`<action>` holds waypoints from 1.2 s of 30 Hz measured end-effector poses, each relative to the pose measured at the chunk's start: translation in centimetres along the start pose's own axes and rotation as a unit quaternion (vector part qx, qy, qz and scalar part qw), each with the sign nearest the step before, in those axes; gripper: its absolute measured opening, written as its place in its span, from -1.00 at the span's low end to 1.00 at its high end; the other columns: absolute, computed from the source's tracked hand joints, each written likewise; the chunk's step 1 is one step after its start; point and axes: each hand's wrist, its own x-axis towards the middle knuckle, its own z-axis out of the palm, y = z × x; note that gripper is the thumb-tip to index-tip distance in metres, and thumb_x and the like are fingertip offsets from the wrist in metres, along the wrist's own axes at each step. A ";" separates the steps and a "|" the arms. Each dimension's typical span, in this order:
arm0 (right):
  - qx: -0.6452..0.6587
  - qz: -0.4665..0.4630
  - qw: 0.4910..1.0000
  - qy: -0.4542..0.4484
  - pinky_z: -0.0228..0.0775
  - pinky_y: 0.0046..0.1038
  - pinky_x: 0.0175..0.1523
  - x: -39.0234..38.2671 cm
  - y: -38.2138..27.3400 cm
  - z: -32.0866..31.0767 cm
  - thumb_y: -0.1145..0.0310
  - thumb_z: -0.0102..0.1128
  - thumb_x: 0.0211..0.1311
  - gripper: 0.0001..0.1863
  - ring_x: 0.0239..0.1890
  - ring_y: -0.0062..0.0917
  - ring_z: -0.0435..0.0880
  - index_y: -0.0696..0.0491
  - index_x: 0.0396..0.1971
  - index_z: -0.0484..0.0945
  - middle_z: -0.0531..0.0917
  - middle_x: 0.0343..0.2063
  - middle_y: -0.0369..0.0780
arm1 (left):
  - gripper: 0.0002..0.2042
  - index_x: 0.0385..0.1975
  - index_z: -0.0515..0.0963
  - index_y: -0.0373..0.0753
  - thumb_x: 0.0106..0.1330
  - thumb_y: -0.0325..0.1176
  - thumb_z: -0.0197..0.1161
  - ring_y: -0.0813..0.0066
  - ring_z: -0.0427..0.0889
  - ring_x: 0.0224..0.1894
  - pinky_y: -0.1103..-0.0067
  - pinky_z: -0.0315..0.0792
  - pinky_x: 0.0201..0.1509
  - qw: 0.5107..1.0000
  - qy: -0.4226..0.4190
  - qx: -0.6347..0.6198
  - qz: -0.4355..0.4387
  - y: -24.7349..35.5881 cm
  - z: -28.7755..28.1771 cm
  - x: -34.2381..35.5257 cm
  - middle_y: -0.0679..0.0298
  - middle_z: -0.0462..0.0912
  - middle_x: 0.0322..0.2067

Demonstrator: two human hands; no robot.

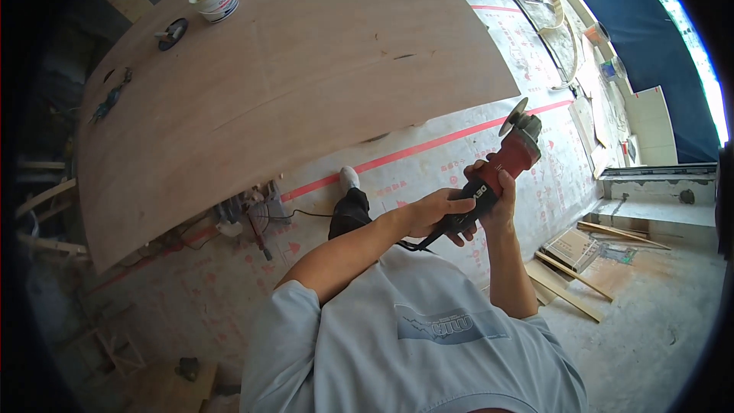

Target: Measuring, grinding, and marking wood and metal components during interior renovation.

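I hold an angle grinder (pixel 512 155) with a red and black body and a disc (pixel 514 116) at its upper end, pointed up and to the right, off the edge of the plywood sheet. My left hand (pixel 436 213) is closed round the black lower end of the grinder, where the cord leaves it. My right hand (pixel 498 205) grips the middle of its body from the right side, fingers wrapped round it.
The large plywood sheet (pixel 298 69) bears a white bucket (pixel 216 1) with a brush, a dark round tool (pixel 173 34) and a cordless tool (pixel 112 95). A machine (pixel 248 214) sits beneath its edge. Wooden strips (pixel 569 294) and a board package (pixel 569 248) lie at right.
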 end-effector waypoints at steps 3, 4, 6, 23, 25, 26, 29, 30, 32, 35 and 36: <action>-0.100 0.052 0.990 -0.083 0.47 -0.27 0.22 -4.3 1.7 -1.1 -0.05 0.26 0.16 -0.25 0.14 -0.23 0.58 0.14 0.19 0.27 0.63 -0.03 0.03 | -0.43 -0.01 0.41 -0.33 0.25 0.03 0.41 0.24 0.74 -0.29 0.38 0.67 -0.24 1.000 0.021 -0.002 0.010 -4.7 1.5 -2.0 0.05 0.66 -0.29; -0.093 0.064 0.989 -0.093 0.47 -0.27 0.22 -5.5 2.4 -1.4 -0.05 0.26 0.16 -0.25 0.14 -0.23 0.58 0.14 0.19 0.27 0.63 -0.03 0.03 | -0.43 -0.01 0.42 -0.33 0.23 0.00 0.44 0.24 0.74 -0.30 0.38 0.67 -0.24 1.000 0.010 -0.005 0.012 -6.0 2.0 -3.0 0.05 0.66 -0.28; -0.119 0.098 0.977 -0.145 0.51 -0.30 0.14 -8.2 3.0 -0.3 -0.05 0.25 0.17 -0.25 0.16 -0.25 0.55 0.16 0.19 0.27 0.59 0.04 0.06 | -0.41 0.00 0.43 -0.31 0.17 -0.03 0.50 0.26 0.74 -0.33 0.41 0.67 -0.29 0.998 0.044 -0.020 0.034 -7.2 4.6 -5.3 0.07 0.66 -0.30; -0.136 0.408 0.797 -0.424 0.21 -0.17 0.39 -25.3 19.9 13.9 -0.53 -0.19 0.24 -0.01 0.25 -0.29 0.48 0.05 0.36 0.26 0.51 0.19 -0.10 | -0.55 -0.11 0.47 -0.26 0.02 -0.34 0.50 0.52 0.60 -0.47 0.57 0.55 -0.37 0.795 0.376 0.134 0.457 -15.8 13.6 -35.6 0.32 0.57 -0.45; -0.162 0.433 0.682 -0.566 0.18 -0.20 0.37 -30.9 24.1 17.5 -0.52 -0.20 0.26 -0.05 0.21 -0.34 0.49 0.05 0.30 0.36 0.56 0.11 -0.16 | -0.53 -0.08 0.47 -0.24 0.01 -0.37 0.50 0.56 0.58 -0.48 0.59 0.53 -0.36 0.741 0.437 0.138 0.491 -17.9 14.1 -42.6 0.36 0.55 -0.45; -0.179 0.437 0.596 -0.650 0.17 -0.20 0.37 -32.4 26.3 18.7 -0.50 -0.20 0.28 -0.07 0.22 -0.34 0.47 0.03 0.28 0.38 0.57 0.08 -0.19 | -0.54 -0.08 0.47 -0.24 0.01 -0.38 0.50 0.55 0.58 -0.48 0.58 0.53 -0.36 0.711 0.474 0.143 0.499 -18.6 14.5 -46.1 0.36 0.55 -0.45; -0.293 0.337 0.492 -0.748 0.33 -0.26 0.20 -36.2 32.0 24.3 -0.31 0.04 0.32 -0.32 0.00 -0.44 0.59 0.07 -0.03 0.58 0.65 -0.18 -0.28 | -0.58 -0.13 0.47 -0.26 0.04 -0.37 0.49 0.51 0.63 -0.49 0.54 0.55 -0.42 0.613 0.569 0.066 0.544 -22.5 15.5 -55.6 0.29 0.61 -0.45; -0.394 0.257 0.428 -0.771 0.39 -0.27 0.11 -37.0 34.0 25.7 -0.23 0.13 0.32 -0.40 -0.09 -0.47 0.62 0.09 -0.15 0.62 0.66 -0.28 -0.30 | -0.59 -0.14 0.47 -0.26 0.05 -0.37 0.48 0.48 0.64 -0.49 0.53 0.55 -0.43 0.587 0.577 0.034 0.568 -23.7 16.4 -58.6 0.27 0.62 -0.46; -0.420 0.199 0.433 -0.772 0.43 -0.25 -0.05 -37.5 39.0 26.5 -0.08 0.23 0.29 -0.54 -0.26 -0.42 0.67 0.08 -0.36 0.63 0.69 -0.44 -0.29 | -0.62 -0.16 0.46 -0.28 0.07 -0.38 0.46 0.44 0.65 -0.52 0.52 0.57 -0.44 0.544 0.598 -0.007 0.588 -26.3 18.0 -64.7 0.24 0.62 -0.48; -0.612 -0.062 0.196 -0.763 0.39 -0.15 0.05 -33.6 47.5 22.3 0.06 0.20 0.28 -0.70 -0.25 -0.25 0.71 -0.01 -0.41 0.66 0.72 -0.41 -0.19 | -0.66 -0.18 0.45 -0.30 0.11 -0.40 0.43 0.42 0.62 -0.58 0.50 0.56 -0.48 0.435 0.660 -0.011 0.612 -30.7 21.3 -73.0 0.23 0.60 -0.51; -0.625 -0.088 0.200 -0.749 0.37 -0.12 0.09 -31.6 49.3 20.2 0.13 0.19 0.26 -0.77 -0.24 -0.20 0.71 -0.03 -0.41 0.66 0.73 -0.40 -0.16 | -0.68 -0.19 0.44 -0.30 0.13 -0.41 0.41 0.42 0.61 -0.59 0.49 0.56 -0.49 0.399 0.679 -0.031 0.615 -32.5 22.7 -75.4 0.23 0.60 -0.52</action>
